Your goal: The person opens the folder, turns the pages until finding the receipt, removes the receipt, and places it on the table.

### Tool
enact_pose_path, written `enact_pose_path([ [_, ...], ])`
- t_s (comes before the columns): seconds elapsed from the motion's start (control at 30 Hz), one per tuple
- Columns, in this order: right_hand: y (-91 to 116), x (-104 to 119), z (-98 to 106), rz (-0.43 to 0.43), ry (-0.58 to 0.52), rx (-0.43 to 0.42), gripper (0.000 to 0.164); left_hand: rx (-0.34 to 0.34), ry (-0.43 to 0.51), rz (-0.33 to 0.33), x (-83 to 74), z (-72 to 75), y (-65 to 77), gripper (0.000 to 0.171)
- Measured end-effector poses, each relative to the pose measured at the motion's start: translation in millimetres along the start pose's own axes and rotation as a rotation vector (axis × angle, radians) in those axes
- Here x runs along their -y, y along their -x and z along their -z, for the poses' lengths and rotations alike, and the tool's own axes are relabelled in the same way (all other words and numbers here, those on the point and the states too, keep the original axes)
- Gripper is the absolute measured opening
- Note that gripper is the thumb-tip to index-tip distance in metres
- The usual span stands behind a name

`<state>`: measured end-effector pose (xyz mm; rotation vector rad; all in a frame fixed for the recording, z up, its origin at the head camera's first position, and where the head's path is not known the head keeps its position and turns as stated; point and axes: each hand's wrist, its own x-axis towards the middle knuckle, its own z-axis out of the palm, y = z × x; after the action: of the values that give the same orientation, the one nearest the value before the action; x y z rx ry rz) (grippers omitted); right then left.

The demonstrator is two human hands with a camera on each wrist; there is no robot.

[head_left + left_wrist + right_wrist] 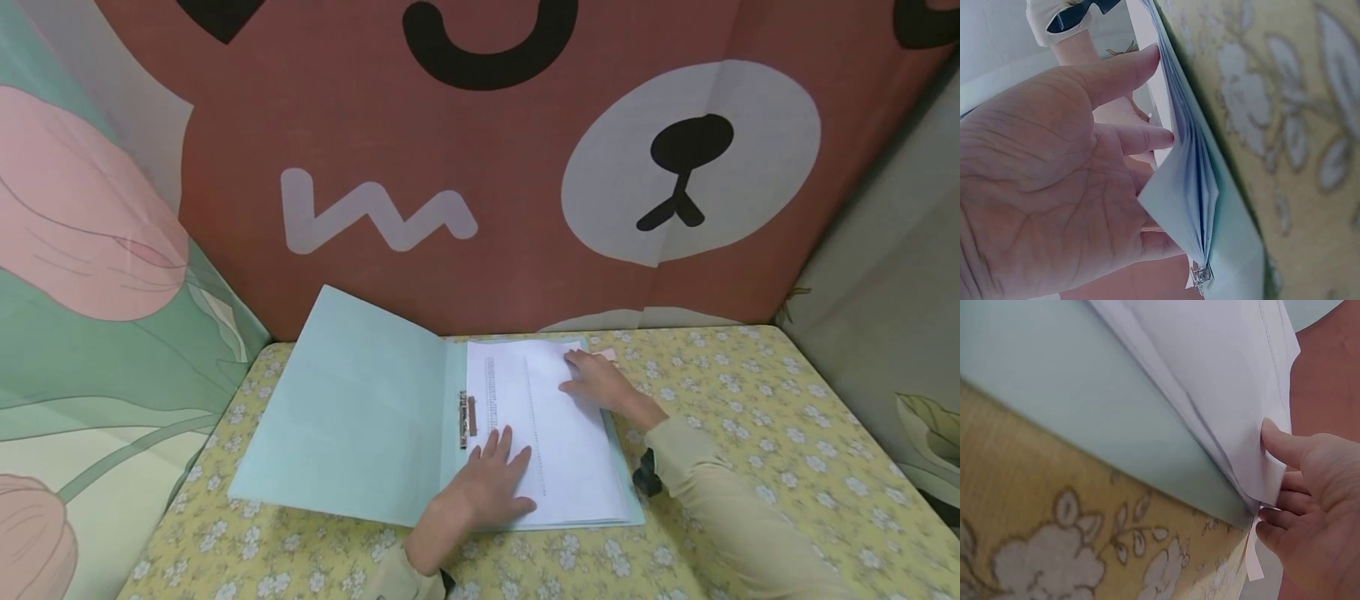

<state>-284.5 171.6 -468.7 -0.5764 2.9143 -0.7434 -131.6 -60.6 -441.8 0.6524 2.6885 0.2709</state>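
Note:
A pale blue-green folder (352, 408) lies spread on the table, its cover raised to the left. On its right side is a stack of white paper sheets (573, 458) with printed lines. A metal lever clip (462, 421) sits along the folder's spine. My left hand (491, 483), fingers spread, rests on the lower left of the top sheet. At the top right corner, my right hand (603, 383) pinches the sheets. In the right wrist view, its thumb lies on the paper (1210, 375) and the other fingers curl behind the edge, partly hidden.
A yellow floral cloth (750, 467) covers the table. A small pink tab (607, 354) sticks out past the folder's top right corner. Behind the table hangs a reddish-brown curtain (517, 208) with cartoon faces, and patterned fabric (90, 200) hangs at the left.

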Motion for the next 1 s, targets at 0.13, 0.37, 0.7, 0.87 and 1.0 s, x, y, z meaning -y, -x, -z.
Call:
enact_pose_path([
  [0.13,0.7,3.7,-1.5,0.038,-0.043,-0.062,0.057,-0.009,-0.001,-0.005,0.7,-1.1,0.3,0.075],
  [0.37,2.3,10.4,-3.1,0.062,-0.128,-0.176,0.049,-0.002,-0.002,-0.002,0.8,-1.8,-1.3,0.074],
  [0.7,9.0,12.8,13.7,-0.292,-0.485,-0.224,0.059,-0.003,-0.002,0.018,-0.5,-1.9,-2.7,0.069],
  [0.87,16.8,11.0,23.3,-0.429,-0.753,-0.199,0.062,-0.062,0.061,0.010,1.3,-2.4,-2.8,0.065],
  [1.0,22.9,9.1,28.0,-0.460,-0.845,-0.150,0.062,-0.112,0.114,0.009,3.6,-3.6,-3.2,0.062],
])
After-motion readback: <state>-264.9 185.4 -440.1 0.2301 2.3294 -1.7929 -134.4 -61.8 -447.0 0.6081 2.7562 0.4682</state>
